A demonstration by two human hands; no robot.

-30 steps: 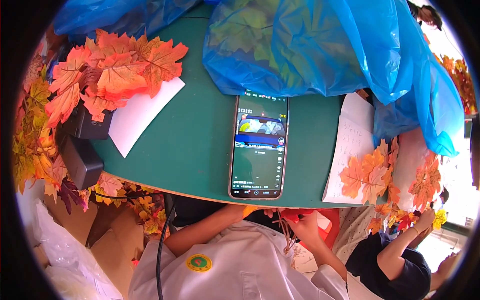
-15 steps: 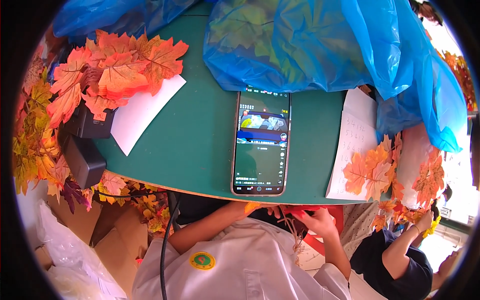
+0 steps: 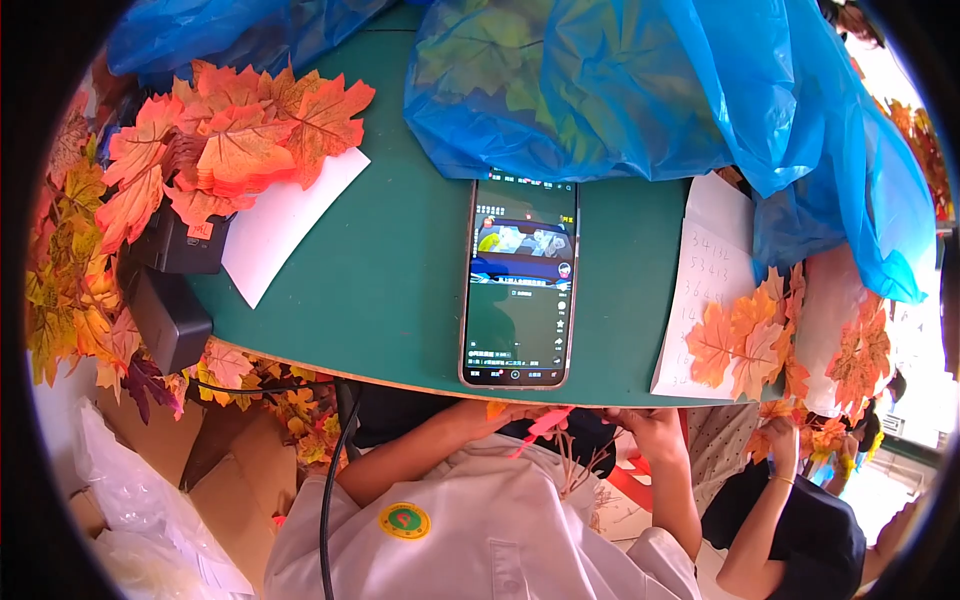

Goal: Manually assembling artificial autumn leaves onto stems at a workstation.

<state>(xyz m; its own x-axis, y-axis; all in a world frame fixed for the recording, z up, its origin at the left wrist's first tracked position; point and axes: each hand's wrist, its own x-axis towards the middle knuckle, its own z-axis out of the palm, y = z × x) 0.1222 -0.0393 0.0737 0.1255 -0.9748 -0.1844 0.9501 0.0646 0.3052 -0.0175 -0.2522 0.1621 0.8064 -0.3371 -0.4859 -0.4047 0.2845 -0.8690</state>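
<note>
Watching from my remote seat, I've got both forearms angled inward toward the near edge of the green table. Left hand reaches in from one side, right hand bends in from the other; the edge hides part of each, so I can't tell how far open they are, or what either grips. Up top, a huge blue plastic bag dominates, with orange leaves over white paper, and a lit phone mid-table. Over right, a co-worker in dark clothing! And down small: a red-pink strip between the hands, nearer the left, thin brown stems hanging just beside it.
</note>
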